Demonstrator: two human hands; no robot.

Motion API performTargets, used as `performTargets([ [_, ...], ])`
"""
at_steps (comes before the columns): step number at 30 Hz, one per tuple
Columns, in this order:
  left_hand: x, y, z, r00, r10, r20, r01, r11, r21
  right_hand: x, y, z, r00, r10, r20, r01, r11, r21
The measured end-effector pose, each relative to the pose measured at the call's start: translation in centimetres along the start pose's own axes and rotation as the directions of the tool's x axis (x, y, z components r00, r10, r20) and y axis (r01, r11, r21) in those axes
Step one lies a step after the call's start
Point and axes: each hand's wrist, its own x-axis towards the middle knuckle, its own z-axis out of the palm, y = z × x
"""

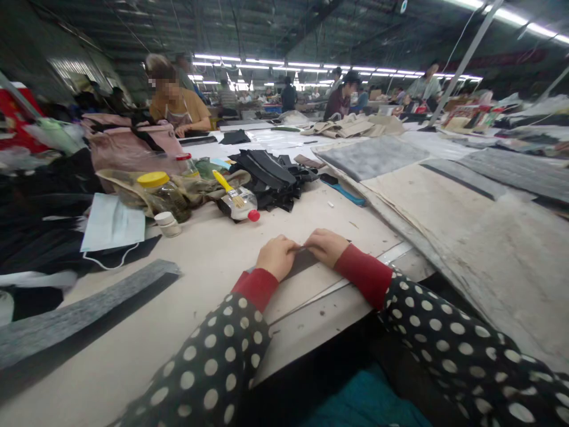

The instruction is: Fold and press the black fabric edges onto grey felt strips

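Observation:
A narrow dark grey strip (302, 261) lies on the beige worktable (200, 267) in front of me. My left hand (277, 255) is closed in a pinch on the strip's upper edge, and my right hand (326, 245) pinches the same strip just to its right, the fingertips almost touching. Both arms wear dark polka-dot sleeves with red cuffs. Most of the strip is hidden under my hands.
Behind my hands lie a glue bottle with a yellow brush (236, 201), a yellow-lidded jar (160, 191), a small white cup (168, 224), a face mask (113, 224) and a pile of black pieces (271, 175). A long grey felt strip (80, 308) lies at left. Grey sheets (373, 155) cover the right. People work at far tables.

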Motion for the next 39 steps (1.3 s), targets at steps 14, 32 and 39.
performTargets([
  [14, -1.4, 0.7, -1.8, 0.953, 0.265, 0.145, -0.3, 0.894, 0.333, 0.0, -2.8, -0.5, 0.989, 0.08, 0.124, -0.032, 0.936, -0.351],
  [32, -2.6, -2.9, -1.5, 0.994, 0.086, -0.065, -0.092, 0.992, -0.09, 1.0, -3.5, 1.3, 0.997, 0.067, 0.044, -0.067, 0.998, 0.005],
  [39, -2.8, -3.1, -1.6, 0.992, 0.121, -0.032, -0.122, 0.992, -0.012, 0.9, -4.7, 0.8, 0.992, -0.018, 0.121, 0.034, 0.991, -0.129],
])
